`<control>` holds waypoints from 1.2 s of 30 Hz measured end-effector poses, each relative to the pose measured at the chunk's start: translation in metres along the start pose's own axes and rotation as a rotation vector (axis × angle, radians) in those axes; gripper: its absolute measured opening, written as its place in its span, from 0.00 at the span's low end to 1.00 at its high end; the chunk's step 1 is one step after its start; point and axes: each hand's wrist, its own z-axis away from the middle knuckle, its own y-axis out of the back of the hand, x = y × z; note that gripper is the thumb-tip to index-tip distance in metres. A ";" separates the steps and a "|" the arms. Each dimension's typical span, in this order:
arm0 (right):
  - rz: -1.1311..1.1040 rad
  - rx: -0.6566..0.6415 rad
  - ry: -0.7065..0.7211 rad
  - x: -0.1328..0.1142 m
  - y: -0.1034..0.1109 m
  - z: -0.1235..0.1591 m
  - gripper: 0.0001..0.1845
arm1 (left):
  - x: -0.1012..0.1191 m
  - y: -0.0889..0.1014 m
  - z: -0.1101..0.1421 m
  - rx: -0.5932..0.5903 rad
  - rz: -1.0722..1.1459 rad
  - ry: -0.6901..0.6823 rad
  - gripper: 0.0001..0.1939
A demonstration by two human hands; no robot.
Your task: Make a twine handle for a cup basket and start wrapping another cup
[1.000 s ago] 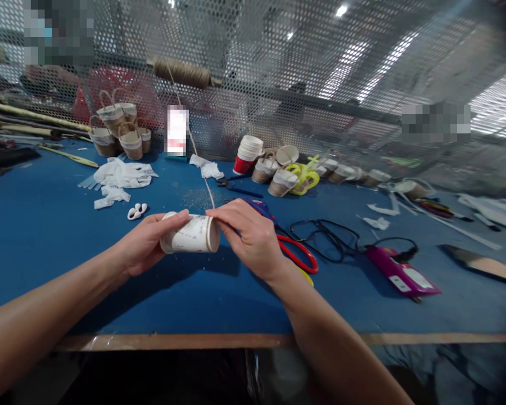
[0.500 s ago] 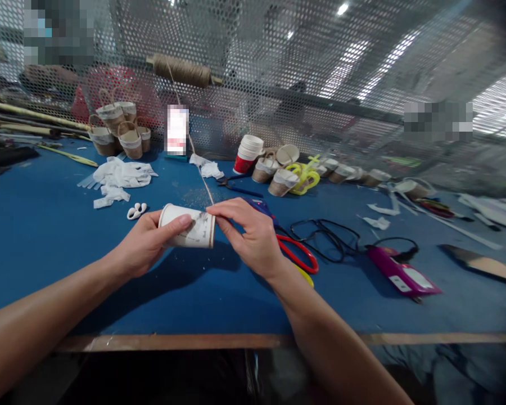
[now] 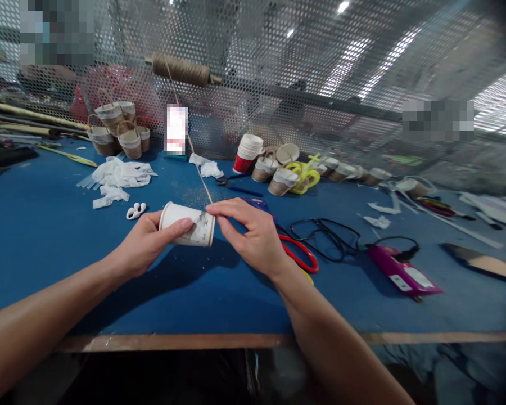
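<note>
A white paper cup [image 3: 179, 228] with dark print lies on its side in the air above the blue table. My left hand [image 3: 152, 242] is closed around its rim end, the thumb along the wall. At the base end, my right hand [image 3: 247, 233] pinches the twine [image 3: 203, 183] against the cup's edge with thumb and forefinger. A strand of brown shows along that edge. The twine runs taut up to a spool of brown twine [image 3: 180, 70] on a rod by the mesh wall.
Twine-wrapped cups with handles [image 3: 130, 143] stand at the back left, near white gloves [image 3: 124, 171]. A stack of paper cups [image 3: 248, 153], pliers [image 3: 240, 183] and yellow-handled scissors [image 3: 306, 179] lie behind my hands. Red handles [image 3: 301, 253], a black cable [image 3: 326, 236] and a purple packet [image 3: 405, 273] are to the right.
The cup has turned slightly in my left hand, its print shifting a little upward. Both hands keep almost the same place and grip.
</note>
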 end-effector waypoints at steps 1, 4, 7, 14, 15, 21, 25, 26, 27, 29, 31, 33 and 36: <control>-0.027 -0.003 -0.031 -0.001 0.001 0.000 0.11 | -0.001 0.001 0.000 -0.007 -0.029 -0.010 0.09; -0.129 0.011 -0.172 -0.004 0.003 -0.001 0.10 | 0.000 0.002 0.001 -0.010 -0.131 -0.048 0.09; -0.236 0.044 -0.314 -0.005 0.005 -0.002 0.08 | 0.003 0.000 0.002 0.005 -0.226 -0.083 0.06; -0.323 0.025 -0.534 0.000 0.007 -0.004 0.07 | 0.010 -0.005 0.005 -0.001 -0.323 -0.122 0.00; -0.319 0.005 -0.545 0.000 0.007 -0.005 0.07 | 0.010 -0.005 0.005 -0.003 -0.329 -0.126 0.01; -0.427 -0.063 -0.641 -0.004 0.009 -0.007 0.06 | 0.009 -0.004 0.004 0.004 -0.361 -0.122 0.01; -0.570 -0.052 -0.791 -0.003 0.005 -0.006 0.07 | 0.007 -0.004 0.004 -0.013 -0.363 -0.110 0.03; -0.606 -0.046 -0.817 -0.003 0.003 -0.005 0.07 | 0.006 -0.003 0.004 -0.024 -0.357 -0.099 0.03; -0.638 -0.041 -0.837 -0.003 0.001 -0.004 0.07 | 0.005 -0.003 0.003 -0.037 -0.349 -0.083 0.03; -0.670 -0.051 -0.857 -0.003 -0.003 -0.003 0.06 | 0.002 -0.001 0.002 -0.057 -0.320 -0.050 0.03; -0.638 -0.087 -0.846 -0.002 -0.004 -0.003 0.07 | -0.001 0.001 0.000 -0.058 -0.273 -0.030 0.06; -0.521 -0.081 -0.793 0.002 0.002 -0.006 0.08 | -0.004 0.004 -0.002 -0.050 -0.218 -0.014 0.09; -0.157 0.097 -0.652 0.020 0.023 -0.016 0.10 | -0.007 0.006 -0.003 -0.031 -0.160 0.020 0.11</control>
